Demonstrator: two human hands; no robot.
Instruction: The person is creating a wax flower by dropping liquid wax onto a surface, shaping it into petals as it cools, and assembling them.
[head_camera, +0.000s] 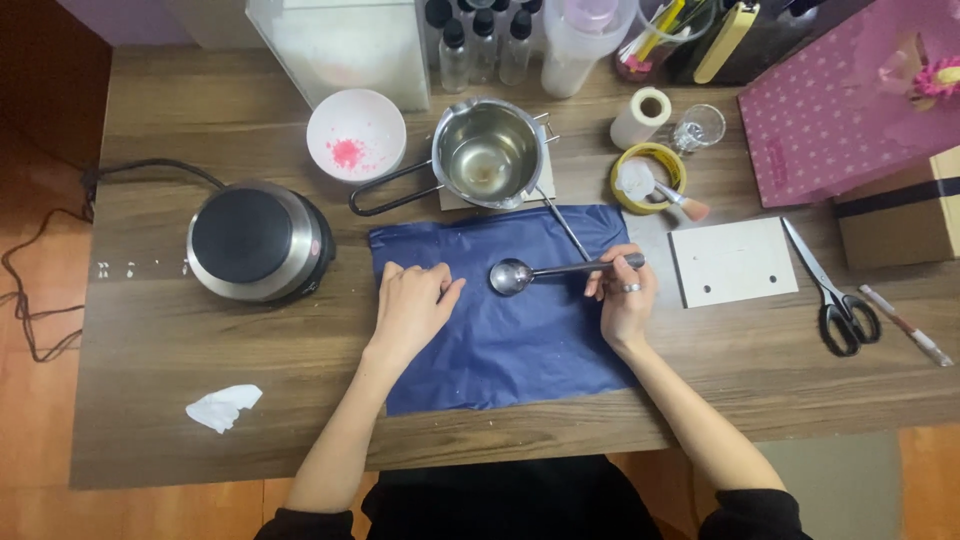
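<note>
My right hand (626, 298) holds the handle of a steel ladle-like spoon (513, 276), whose round bowl rests over the middle of a dark blue sheet (520, 345) spread on the wooden table. A ring shows on one finger of that hand. On the sheet's left part lies my left hand (412, 305), flat, fingers loosely together, holding nothing. Just behind the sheet stands a small steel pouring pot (487, 153) with a long black handle and a little liquid inside.
A round electric hot plate (256, 240) sits at left with its cord trailing off. Behind are a white bowl with pink bits (356, 133), bottles, a tape roll (640, 117), a small glass (699, 126) and a yellow-rimmed dish with a brush (648, 178). Right: white card (733, 262), scissors (834, 295), pink bag (850, 110). Crumpled tissue (223, 406) front left.
</note>
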